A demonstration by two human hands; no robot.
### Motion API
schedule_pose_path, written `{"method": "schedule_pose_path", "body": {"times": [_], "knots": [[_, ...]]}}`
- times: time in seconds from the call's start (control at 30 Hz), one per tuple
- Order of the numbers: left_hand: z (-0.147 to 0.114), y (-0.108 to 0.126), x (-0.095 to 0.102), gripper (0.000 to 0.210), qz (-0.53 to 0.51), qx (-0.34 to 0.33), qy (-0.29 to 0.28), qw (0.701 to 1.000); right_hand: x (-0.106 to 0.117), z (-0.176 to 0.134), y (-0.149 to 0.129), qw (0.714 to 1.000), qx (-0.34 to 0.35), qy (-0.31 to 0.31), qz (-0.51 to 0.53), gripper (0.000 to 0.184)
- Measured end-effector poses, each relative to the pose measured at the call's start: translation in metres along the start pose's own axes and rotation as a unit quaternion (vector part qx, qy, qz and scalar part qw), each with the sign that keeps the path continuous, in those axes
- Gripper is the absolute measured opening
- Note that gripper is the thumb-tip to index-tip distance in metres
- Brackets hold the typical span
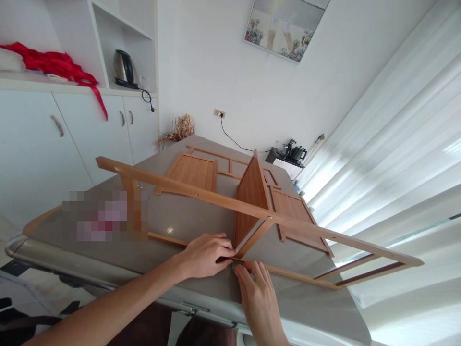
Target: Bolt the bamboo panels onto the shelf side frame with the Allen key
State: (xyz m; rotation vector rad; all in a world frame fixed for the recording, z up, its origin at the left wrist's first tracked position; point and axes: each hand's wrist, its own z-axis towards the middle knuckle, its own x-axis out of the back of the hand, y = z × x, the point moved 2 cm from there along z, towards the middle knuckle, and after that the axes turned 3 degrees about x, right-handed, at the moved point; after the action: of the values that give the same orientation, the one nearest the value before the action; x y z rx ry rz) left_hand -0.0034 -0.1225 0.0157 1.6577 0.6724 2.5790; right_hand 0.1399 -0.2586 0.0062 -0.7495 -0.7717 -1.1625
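Observation:
A wooden side frame [216, 198] stands on its edge on the grey table, its long rails running left to right. A wooden panel [248, 192] stands upright and meets the frame near its middle. My left hand [207, 254] pinches the frame's lower rail [291, 275] where the panel's bottom corner meets it. Just to the right, my right hand [258, 293] has its fingers curled together close to the same joint. Something small and dark shows at its fingertips, too small to name. A round metal fastener [270, 217] sits in the upper rail above.
Behind the frame, a panelled wooden piece [198, 172] and another panelled piece [293, 211] lie flat on the grey table [201, 288]. A blurred patch covers the table's left side. White curtains [403, 158] hang at the right; cabinets [82, 129] stand at the left.

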Motion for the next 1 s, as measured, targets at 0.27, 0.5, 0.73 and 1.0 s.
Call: {"method": "schedule_pose_path", "body": {"times": [0.27, 0.5, 0.73, 1.0], "knots": [[-0.001, -0.001, 0.0, 0.019, -0.019, 0.01, -0.001, 1.0, 0.0, 0.0, 0.002, 1.0, -0.007, -0.001, 0.004, 0.02], [-0.001, 0.003, 0.005, 0.015, -0.037, 0.054, 0.003, 0.998, -0.001, 0.001, 0.002, 1.0, -0.011, 0.014, 0.004, 0.021], [0.001, 0.003, 0.007, 0.027, -0.049, 0.081, -0.008, 0.996, -0.006, -0.004, 0.01, 1.0, -0.003, -0.003, 0.001, 0.018], [0.005, 0.004, 0.014, 0.023, -0.044, 0.047, -0.038, 0.997, -0.008, -0.006, 0.011, 1.0, -0.002, -0.015, 0.007, 0.018]]}}
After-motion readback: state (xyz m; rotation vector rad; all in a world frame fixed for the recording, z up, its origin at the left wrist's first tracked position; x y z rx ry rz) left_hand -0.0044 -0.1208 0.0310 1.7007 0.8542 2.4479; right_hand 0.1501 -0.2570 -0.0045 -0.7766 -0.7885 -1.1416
